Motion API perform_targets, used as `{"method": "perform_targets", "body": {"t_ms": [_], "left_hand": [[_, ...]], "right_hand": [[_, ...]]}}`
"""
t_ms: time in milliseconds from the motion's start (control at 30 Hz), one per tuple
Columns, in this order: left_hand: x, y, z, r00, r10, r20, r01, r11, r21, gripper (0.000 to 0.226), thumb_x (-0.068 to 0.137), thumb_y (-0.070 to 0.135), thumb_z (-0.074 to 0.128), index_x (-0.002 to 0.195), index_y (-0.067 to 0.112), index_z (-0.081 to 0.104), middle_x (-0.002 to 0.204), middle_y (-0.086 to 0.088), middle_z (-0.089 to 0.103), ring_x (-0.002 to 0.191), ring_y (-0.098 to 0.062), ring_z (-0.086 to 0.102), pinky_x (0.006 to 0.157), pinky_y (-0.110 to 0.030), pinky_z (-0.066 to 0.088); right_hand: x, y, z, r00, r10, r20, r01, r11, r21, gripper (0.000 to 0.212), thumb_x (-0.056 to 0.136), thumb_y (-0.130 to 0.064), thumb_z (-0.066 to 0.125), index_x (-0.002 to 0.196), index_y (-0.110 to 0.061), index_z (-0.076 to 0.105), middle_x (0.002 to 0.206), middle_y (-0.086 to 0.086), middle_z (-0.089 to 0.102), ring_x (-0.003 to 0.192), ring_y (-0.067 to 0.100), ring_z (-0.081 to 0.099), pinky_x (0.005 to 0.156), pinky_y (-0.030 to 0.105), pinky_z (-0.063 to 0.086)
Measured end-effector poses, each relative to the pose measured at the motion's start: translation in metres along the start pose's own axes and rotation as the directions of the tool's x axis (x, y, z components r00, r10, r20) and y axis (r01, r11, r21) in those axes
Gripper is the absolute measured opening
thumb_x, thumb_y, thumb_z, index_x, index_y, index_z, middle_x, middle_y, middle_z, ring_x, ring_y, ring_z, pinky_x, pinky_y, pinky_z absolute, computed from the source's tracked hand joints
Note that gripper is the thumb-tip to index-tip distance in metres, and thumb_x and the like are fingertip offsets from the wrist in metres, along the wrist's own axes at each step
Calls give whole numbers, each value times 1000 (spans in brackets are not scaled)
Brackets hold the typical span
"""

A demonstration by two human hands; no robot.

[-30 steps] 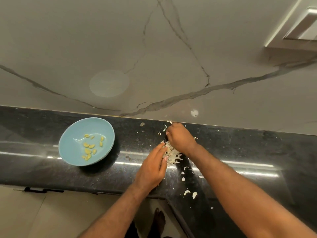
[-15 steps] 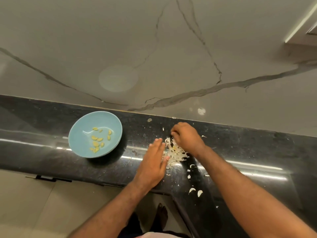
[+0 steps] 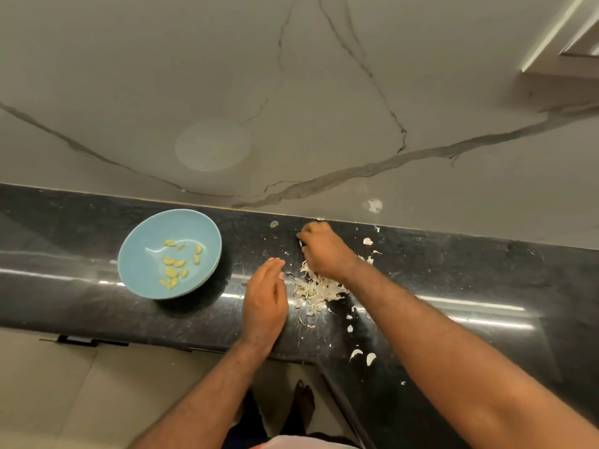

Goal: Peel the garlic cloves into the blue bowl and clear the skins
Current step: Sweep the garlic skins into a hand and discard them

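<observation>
Vs 0.5 s ago: left grip [image 3: 264, 299] is off the skins [image 3: 316, 290] with a small gap now. Its fingers are straight and together, edge down on the counter [image 3: 486, 280]. Right grip [image 3: 325, 251] stays on the pile's far side, fingers curled down; can't tell if it holds any skins. Bowl [image 3: 142, 270] unmoved, centre left of frame, well apart from the pile, peeled cloves [image 3: 175, 264] inside.

Counter is black and speckled, with glare stripes. Loose skin bits lie right of and below the pile. Wall [image 3: 291, 92] is grey with dark veins.

Right fingertips hidden under the hand. Forearms cut off at bottom edge. Feet [image 3: 304, 406] dim, bottom centre.
</observation>
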State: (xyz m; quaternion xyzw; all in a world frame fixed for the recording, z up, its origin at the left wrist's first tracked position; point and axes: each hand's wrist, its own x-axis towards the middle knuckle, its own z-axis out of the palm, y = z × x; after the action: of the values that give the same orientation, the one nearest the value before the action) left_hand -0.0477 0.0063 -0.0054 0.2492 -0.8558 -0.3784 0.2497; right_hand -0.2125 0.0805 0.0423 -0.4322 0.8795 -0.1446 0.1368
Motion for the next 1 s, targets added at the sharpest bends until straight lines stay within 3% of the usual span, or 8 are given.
{"method": "perform_targets", "body": {"t_ms": [133,233,300,500,600,700,833,1000], "left_hand": [[8,3,4,988,-109,106,94,986,138,45,103,23,47,145,7,44,152,-9,43,144,-20,34,121,-34,23],[9,6,8,965,-96,242,7,939,345,59,105,40,30,155,11,20,164,-5,17,152,-17,8,124,-34,-2],[11,8,10,947,-69,315,-63,918,391,61,104,44,21,156,13,14,165,-4,10,152,-15,1,122,-34,-7],[3,9,12,864,195,464,-240,970,40,58,101,43,22,148,14,40,153,-3,42,140,-2,27,120,-38,29],[5,5,11,952,99,289,-120,991,55,57,99,41,29,146,12,44,151,-5,44,142,-9,33,121,-36,26],[10,6,11,937,68,341,-137,974,181,68,97,51,27,151,10,34,157,-6,34,148,-15,24,123,-31,10],[9,4,13,913,97,396,-193,958,210,71,95,54,19,151,12,34,158,-5,34,149,-14,21,124,-31,6],[10,2,13,901,113,419,-204,962,179,66,98,52,24,150,14,37,157,-3,36,149,-13,21,123,-28,5]], "right_hand": [[-23,0,-1,997,-43,-56,46,997,63,23,100,-22,51,101,-11,72,99,5,66,98,19,55,93,38,47],[-33,39,-16,898,307,-315,-247,944,218,20,101,-19,53,104,-10,71,103,5,66,97,15,56,96,34,49],[-37,67,-23,833,471,-291,-432,882,191,27,102,-19,50,119,-4,64,116,12,60,112,24,53,102,38,46],[-54,55,-14,978,194,-80,-188,979,74,32,102,-5,45,126,-7,66,122,10,63,117,25,56,102,34,44],[-65,67,-20,928,325,-184,-300,942,153,29,101,-12,50,124,-10,67,124,7,66,119,23,56,105,36,44],[-74,63,-14,866,478,-147,-476,878,52,28,101,-13,50,123,-6,65,125,14,58,119,29,51,105,38,42],[-88,27,0,949,310,-51,-296,936,191,35,100,-1,45,127,-10,64,119,5,60,113,21,57,98,28,45],[-137,42,-28,784,612,-104,-505,725,468,40,94,-22,68,132,-13,61,126,4,65,107,17,63,94,23,44]]}}
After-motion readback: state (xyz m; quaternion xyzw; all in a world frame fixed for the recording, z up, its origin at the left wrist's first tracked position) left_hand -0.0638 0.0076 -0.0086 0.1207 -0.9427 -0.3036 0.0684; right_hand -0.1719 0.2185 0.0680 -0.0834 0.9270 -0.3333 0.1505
